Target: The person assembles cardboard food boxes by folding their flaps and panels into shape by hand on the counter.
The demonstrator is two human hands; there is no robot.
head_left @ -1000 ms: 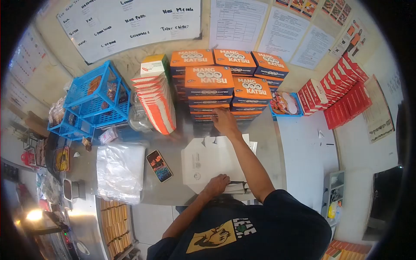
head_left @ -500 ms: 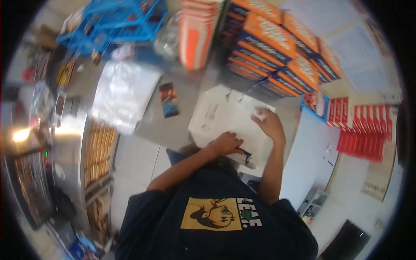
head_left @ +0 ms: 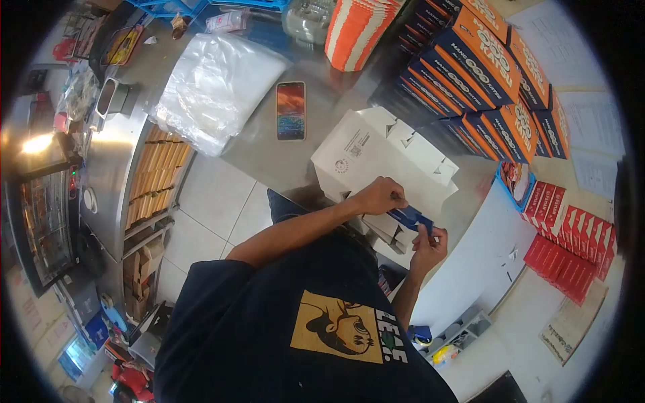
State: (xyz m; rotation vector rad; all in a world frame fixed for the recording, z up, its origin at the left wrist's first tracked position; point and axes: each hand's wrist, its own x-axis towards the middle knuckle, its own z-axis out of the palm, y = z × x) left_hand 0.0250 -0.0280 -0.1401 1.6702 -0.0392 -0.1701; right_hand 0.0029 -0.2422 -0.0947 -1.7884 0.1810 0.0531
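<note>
Centrally: one unfolded white carton (head_left: 384,160) lies on the table (head_left: 326,111); right hand (head_left: 428,246) pinches its navy flap (head_left: 405,216); left hand (head_left: 381,196) curls at the flap's other end, grip unclear.

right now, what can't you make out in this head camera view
All in the head view:
Unfolded white cardboard box: underside faces down, hidden by the box itself.
Dark blue cardboard flap: parts covered by the left hand and right hand.
Rectangular lit phone: screen text too small.
Blue plastic basket: cut off by the top edge.
</note>
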